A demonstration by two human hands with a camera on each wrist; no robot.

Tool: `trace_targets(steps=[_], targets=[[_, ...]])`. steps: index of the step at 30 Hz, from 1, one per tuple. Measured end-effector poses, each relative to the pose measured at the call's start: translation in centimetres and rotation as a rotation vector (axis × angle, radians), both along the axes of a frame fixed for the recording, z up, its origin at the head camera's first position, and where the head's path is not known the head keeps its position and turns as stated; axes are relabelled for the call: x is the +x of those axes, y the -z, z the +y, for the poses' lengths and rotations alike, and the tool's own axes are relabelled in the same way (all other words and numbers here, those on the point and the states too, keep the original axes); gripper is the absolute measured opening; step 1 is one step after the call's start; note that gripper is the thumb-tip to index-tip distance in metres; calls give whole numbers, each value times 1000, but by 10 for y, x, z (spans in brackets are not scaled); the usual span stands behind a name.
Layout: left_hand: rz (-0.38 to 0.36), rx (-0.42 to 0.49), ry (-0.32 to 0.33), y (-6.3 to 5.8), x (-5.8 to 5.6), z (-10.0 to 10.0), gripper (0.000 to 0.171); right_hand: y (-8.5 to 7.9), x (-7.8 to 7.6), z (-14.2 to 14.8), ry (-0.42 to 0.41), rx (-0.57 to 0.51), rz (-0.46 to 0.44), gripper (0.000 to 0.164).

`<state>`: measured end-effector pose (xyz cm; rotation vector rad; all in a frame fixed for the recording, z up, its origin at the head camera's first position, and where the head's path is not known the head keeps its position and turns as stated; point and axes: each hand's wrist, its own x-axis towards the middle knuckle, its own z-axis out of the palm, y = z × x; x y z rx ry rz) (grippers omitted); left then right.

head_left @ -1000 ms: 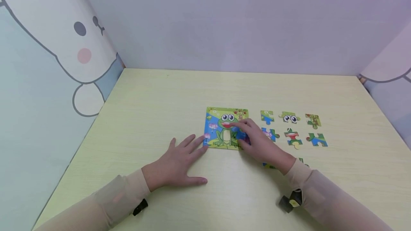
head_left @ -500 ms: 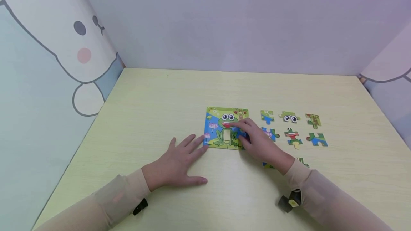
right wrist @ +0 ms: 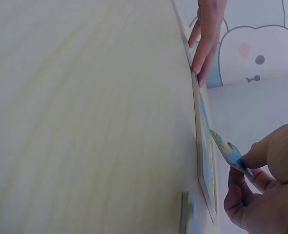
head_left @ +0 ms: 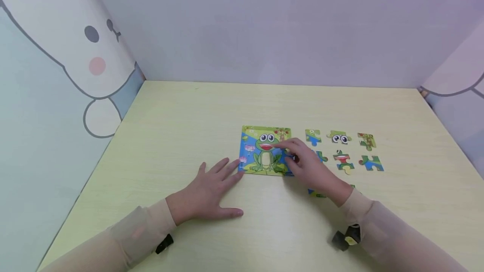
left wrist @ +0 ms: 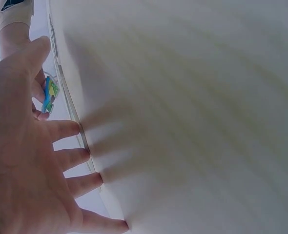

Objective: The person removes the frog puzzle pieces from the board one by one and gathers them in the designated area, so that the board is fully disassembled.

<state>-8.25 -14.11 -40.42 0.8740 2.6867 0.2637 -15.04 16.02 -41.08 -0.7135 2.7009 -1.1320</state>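
A square frog-picture puzzle board (head_left: 249,137) lies flat on the table. My left hand (head_left: 209,194) rests palm down with fingers spread, its fingertips at the board's lower left edge. Over the board's right side, my right hand (head_left: 310,167) pinches a small puzzle piece (right wrist: 230,153) between thumb and fingers. In the right wrist view the piece is tilted, its lower corner close over the board. The left wrist view shows the same puzzle piece (left wrist: 50,95) beyond the left hand, blue and green. From the head view the right hand mostly hides it.
Right of the board, several loose puzzle pieces lie in rows, among them one with eyes (head_left: 340,137), one with a red mouth (head_left: 343,160) and a tree piece (head_left: 367,140). The right hand and forearm partly cover others. A wall (head_left: 280,28) stands along the table's far edge.
My right hand has shifted slightly to the right, uncovering more of the board's lower right corner. My left hand stays in place; the head view has shifted a little.
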Motion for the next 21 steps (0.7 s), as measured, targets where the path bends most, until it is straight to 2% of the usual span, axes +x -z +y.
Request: trace_targets(steps=[5,10,13,21], targets=[[-2,4,-2,1,0,1,92,-10,4,24,10,8,3,42],[1,-4,6,2,-1,2,93,-15,14,69,48,33,69,41],[5,-3,12,1,-2,2,93,-15,23,101,89,51,102,42],[-2,-1,13,0,-2,2,93,-6,51,175,229,114,112,42]])
